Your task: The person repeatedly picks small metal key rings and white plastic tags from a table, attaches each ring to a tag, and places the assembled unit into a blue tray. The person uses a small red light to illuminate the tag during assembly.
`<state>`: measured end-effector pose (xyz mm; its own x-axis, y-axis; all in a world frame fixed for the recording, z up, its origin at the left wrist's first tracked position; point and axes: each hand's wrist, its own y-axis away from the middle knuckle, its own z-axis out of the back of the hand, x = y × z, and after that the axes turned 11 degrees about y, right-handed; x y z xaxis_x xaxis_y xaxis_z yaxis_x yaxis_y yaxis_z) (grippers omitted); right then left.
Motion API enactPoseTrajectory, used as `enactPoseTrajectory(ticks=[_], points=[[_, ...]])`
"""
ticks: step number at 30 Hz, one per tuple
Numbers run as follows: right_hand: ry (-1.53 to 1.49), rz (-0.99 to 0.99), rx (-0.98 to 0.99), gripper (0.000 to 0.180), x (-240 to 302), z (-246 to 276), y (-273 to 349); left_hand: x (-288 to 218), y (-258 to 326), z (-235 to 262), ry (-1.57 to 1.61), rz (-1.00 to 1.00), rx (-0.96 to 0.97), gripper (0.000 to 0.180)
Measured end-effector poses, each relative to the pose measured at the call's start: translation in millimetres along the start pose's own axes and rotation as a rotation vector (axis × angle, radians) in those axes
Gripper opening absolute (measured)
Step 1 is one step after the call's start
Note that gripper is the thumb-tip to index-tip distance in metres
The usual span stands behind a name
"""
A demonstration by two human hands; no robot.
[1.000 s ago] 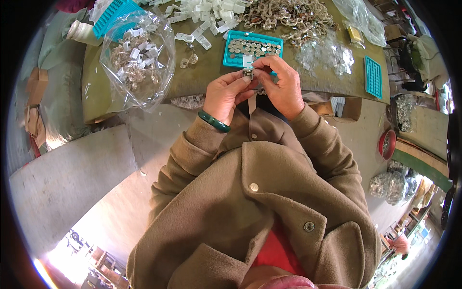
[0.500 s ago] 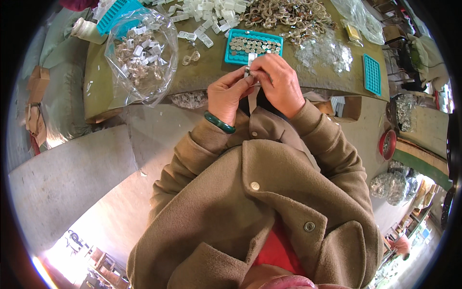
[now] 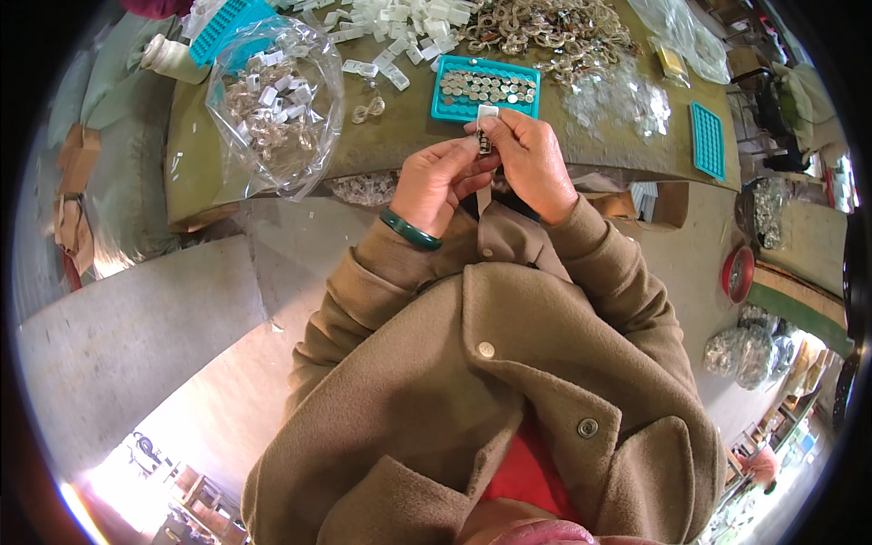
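Observation:
In front of my chest, close to the table's near edge, both hands meet on a small white battery case point(image 3: 489, 112). Its white end points away from me, and a dark and silvery part shows nearer my fingers. My left hand point(image 3: 436, 184), with a green bangle at the wrist, pinches it from the left. With thumb and fingers closed, my right hand point(image 3: 534, 162) grips the case from the right. Just beyond them lies a teal tray point(image 3: 440, 107) holding many round silvery button cells point(image 3: 486, 88). Fingers hide part of the case.
At left, a clear plastic bag point(image 3: 313, 173) holds wire coils and white cases. A loose wire coil point(image 3: 368, 110) lies beside it. Behind the tray are heaps of white cases point(image 3: 409, 27) and coiled wires point(image 3: 545, 32). Clear plastic pieces point(image 3: 627, 107) and another teal tray point(image 3: 707, 141) lie right.
My right thumb has come up onto the white end of the case and its fingers have shifted. More of the dark, silvery part now shows between my hands.

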<state>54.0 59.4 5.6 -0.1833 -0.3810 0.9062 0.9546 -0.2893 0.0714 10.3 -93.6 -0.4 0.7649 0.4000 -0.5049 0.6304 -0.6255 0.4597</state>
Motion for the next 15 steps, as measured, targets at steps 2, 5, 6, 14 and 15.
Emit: enactPoseTrajectory(ticks=[2,5,6,14,15], points=[[-0.168,-0.046,0.099,0.029,0.5,1.3,-0.2,-2.8,-2.7,6.4,0.149,0.072,0.085,0.032],[-0.463,-0.118,0.189,0.030,0.9,3.4,-0.8,2.8,-8.0,15.0,0.257,0.160,0.098,0.030],[-0.567,-0.132,0.224,0.030,0.8,4.3,-1.0,3.0,-10.4,18.3,0.287,0.206,0.134,0.028],[-0.605,-0.092,0.357,0.034,-10.5,14.9,-10.3,9.8,-16.4,23.6,0.655,0.332,0.123,0.016],[-0.560,-0.044,0.366,0.034,-11.7,15.5,-9.3,9.2,-15.9,22.7,0.659,0.335,0.120,0.016]])
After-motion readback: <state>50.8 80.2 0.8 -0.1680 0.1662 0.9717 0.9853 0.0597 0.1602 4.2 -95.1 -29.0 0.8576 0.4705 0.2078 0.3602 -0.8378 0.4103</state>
